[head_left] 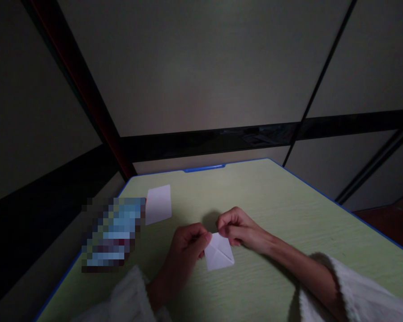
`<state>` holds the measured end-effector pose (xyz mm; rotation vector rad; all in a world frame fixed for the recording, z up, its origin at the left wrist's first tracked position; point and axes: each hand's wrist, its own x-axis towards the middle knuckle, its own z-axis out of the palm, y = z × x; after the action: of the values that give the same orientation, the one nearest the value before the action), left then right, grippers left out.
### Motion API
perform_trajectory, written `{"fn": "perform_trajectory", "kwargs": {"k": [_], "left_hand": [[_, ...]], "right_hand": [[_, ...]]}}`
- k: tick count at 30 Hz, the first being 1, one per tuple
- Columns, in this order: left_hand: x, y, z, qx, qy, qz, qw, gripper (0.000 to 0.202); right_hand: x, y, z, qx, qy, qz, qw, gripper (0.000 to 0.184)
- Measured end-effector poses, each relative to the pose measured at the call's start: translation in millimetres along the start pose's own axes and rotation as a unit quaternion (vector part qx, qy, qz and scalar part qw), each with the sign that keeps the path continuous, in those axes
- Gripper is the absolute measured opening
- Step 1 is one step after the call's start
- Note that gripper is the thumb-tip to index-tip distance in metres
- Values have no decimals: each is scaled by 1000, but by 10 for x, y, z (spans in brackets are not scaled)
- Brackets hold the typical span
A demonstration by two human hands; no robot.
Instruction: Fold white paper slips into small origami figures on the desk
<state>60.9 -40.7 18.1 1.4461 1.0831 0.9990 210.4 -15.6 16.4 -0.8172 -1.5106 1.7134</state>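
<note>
A small white folded paper [219, 253] with diagonal creases lies on the pale green table [282, 210]. My left hand [185, 250] pinches its left upper edge, fingers curled. My right hand [237, 228] is closed in a pinch on the paper's top corner. Both wrists wear fluffy white sleeves.
A flat white square sheet [158, 204] lies at the table's far left. Beside it sits a blurred-out blue and white object [112, 235] near the left edge. The table has a blue rim [204, 168]; dark framed wall panels stand close behind it.
</note>
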Motion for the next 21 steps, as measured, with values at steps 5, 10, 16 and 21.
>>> {"fn": "perform_trajectory", "kwargs": {"k": [5,10,16,21], "left_hand": [[-4,7,-4,-6,13,0,1000,26],[-13,-4,4,-43,38,-19,998,24],[18,-44,-35,-81,100,-20,991,22],[32,-44,-29,-68,108,12,992,25]], "right_hand": [[1,32,-15,37,11,-9,999,11],[-1,74,-26,71,14,-29,997,12],[8,4,-25,73,99,-64,990,12],[3,-49,28,-5,88,-66,994,18]]}}
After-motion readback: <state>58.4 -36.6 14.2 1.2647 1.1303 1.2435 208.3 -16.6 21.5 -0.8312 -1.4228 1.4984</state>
